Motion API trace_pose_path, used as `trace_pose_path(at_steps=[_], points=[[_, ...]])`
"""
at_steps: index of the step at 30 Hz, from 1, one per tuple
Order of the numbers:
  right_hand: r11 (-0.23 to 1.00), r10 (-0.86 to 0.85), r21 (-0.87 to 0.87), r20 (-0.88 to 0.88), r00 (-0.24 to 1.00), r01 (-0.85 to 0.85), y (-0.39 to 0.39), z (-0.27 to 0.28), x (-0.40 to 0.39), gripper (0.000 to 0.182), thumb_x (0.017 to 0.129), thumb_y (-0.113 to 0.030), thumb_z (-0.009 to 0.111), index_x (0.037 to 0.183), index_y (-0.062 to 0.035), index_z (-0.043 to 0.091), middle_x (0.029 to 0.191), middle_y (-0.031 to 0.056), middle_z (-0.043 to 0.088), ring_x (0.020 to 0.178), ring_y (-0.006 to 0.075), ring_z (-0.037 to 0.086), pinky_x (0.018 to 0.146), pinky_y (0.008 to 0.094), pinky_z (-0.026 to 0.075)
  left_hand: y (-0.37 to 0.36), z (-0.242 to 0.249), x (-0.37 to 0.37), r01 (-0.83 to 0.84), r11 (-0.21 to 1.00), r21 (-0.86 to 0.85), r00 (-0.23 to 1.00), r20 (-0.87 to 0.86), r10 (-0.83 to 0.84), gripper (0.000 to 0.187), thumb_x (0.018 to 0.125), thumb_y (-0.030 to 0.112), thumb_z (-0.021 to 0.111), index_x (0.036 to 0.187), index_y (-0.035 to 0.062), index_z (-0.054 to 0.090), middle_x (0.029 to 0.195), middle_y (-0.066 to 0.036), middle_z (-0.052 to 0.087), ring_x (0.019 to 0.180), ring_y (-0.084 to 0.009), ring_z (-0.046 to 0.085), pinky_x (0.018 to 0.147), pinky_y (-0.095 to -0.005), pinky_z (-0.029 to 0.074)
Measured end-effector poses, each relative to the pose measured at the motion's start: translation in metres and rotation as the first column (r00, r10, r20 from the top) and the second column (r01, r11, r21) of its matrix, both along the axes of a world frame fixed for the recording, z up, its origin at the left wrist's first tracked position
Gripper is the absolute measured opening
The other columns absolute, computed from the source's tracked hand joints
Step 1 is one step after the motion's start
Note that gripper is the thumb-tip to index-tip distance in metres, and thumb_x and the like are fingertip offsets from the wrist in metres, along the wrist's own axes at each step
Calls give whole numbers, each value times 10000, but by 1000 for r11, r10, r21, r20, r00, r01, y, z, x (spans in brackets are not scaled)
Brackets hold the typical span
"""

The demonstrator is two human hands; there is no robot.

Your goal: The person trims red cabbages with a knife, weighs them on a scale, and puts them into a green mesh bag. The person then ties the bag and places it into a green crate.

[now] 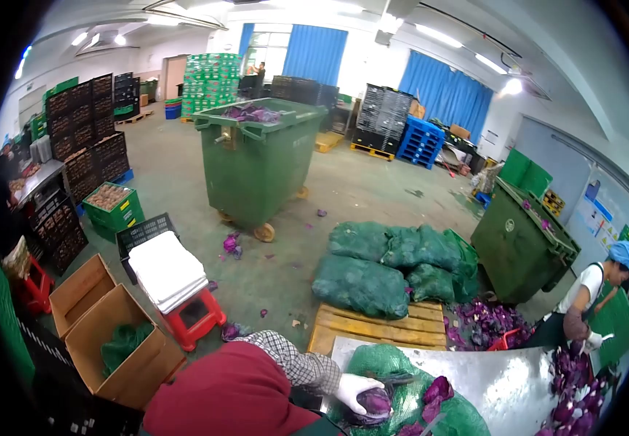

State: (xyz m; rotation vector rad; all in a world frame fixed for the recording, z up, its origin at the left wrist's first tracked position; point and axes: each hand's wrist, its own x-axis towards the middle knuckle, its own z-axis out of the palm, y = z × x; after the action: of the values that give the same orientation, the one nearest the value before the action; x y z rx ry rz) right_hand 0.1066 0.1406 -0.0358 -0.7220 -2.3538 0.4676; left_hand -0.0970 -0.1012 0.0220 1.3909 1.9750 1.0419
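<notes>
My left hand (358, 392), in a white glove below a checkered sleeve, is wrapped round a purple cabbage (374, 405) near the bottom edge. Under and beside the cabbage lies green mesh netting (463, 413) on a metal table (507, 374). Loose purple leaves (438, 390) rest on the netting to the right of the hand. A thin greyish object, too unclear to name, shows among them at the bottom edge. My right hand is out of the frame.
Filled green mesh sacks (362, 285) lie on a yellow pallet (383, 330) beyond the table. Two green bins (256, 167) stand farther off. Cardboard boxes (114, 341) and a red stool (194, 320) are left. A co-worker (591, 291) works at the right among purple leaves.
</notes>
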Motion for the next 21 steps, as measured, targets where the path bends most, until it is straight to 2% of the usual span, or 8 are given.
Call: trace_pose_path(at_steps=[8, 9, 12, 13, 15, 18, 20, 21], points=[[998, -38, 53, -16, 999, 38, 8, -18, 4, 363, 851, -130, 668, 1176, 0, 573, 1061, 114, 597, 923, 201, 575, 777, 339, 479, 29, 41, 46, -86, 971, -224, 956, -294, 17, 1113, 582, 479, 823, 1412, -53, 306, 1431, -334, 333, 1307, -440, 394, 1049, -480, 389], [997, -39, 62, -18, 999, 40, 13, -22, 6, 369, 848, -125, 672, 1180, 1, 572, 1074, 117, 599, 936, 205, 578, 786, 343, 482, 24, 29, 59, -198, 980, -4, 889, -421, 178, 1051, 527, 586, 785, 1345, 14, 458, 1300, -237, 518, 1201, -413, 512, 984, -495, 408], [995, -23, 100, -49, 999, 28, 35, -48, 12, 389, 838, -111, 681, 1192, 4, 570, 1113, 126, 603, 976, 217, 588, 816, 354, 491, 30, 64, 49, -31, 972, -232, 974, -227, -23, 1158, 594, 506, 806, 1432, -61, 244, 1410, -370, 328, 1280, -479, 396, 1051, -465, 389], [991, 13, 135, -66, 998, -4, 50, -67, 12, 396, 835, -106, 684, 1197, 6, 569, 1126, 129, 605, 989, 221, 592, 826, 357, 494, 34, 47, 46, -84, 975, -207, 954, -298, 19, 1012, 655, 461, 774, 1399, -55, 322, 1393, -292, 399, 1319, -383, 387, 1088, -415, 351], [976, 90, 208, -117, 989, -64, 70, -89, 8, 410, 829, -96, 690, 1205, 8, 567, 1152, 135, 607, 1016, 229, 599, 846, 365, 500, 24, 37, 26, 10, 1000, 16, 972, -235, -6, 974, 663, 503, 763, 1369, -53, 386, 1375, -291, 410, 1282, -393, 409, 1074, -433, 358], [940, 50, -312, -265, 963, -135, -16, 36, 6, 366, 899, -58, 606, 1251, -5, 525, 1074, 73, 598, 912, 146, 557, 792, 275, 476, 13, 6, 1, 48, 969, 244, 996, -88, -27, 757, 666, 388, 817, 1218, -22, 500, 1127, -199, 568, 1079, -364, 551, 954, -430, 435], [809, 11, -553, -326, 945, -200, -61, 84, 14, 342, 945, -33, 550, 1282, -14, 497, 1022, 31, 592, 843, 91, 529, 756, 215, 461, 0, -11, -1, 20, 986, 168, 1000, -13, -18, 926, 664, 439, 816, 1342, -32, 397, 1304, -230, 458, 1244, -356, 448, 1069, -406, 354], [756, 52, -596, -355, 934, -269, -70, 79, 14, 251, 929, -52, 597, 1172, -9, 551, 976, 65, 630, 829, 151, 613, 730, 279, 506, -7, 5, 0, -22, 997, 74, 997, 79, 17, 1019, 657, 490, 803, 1390, -53, 348, 1404, -259, 385, 1333, -370, 372, 1139, -402, 287]])
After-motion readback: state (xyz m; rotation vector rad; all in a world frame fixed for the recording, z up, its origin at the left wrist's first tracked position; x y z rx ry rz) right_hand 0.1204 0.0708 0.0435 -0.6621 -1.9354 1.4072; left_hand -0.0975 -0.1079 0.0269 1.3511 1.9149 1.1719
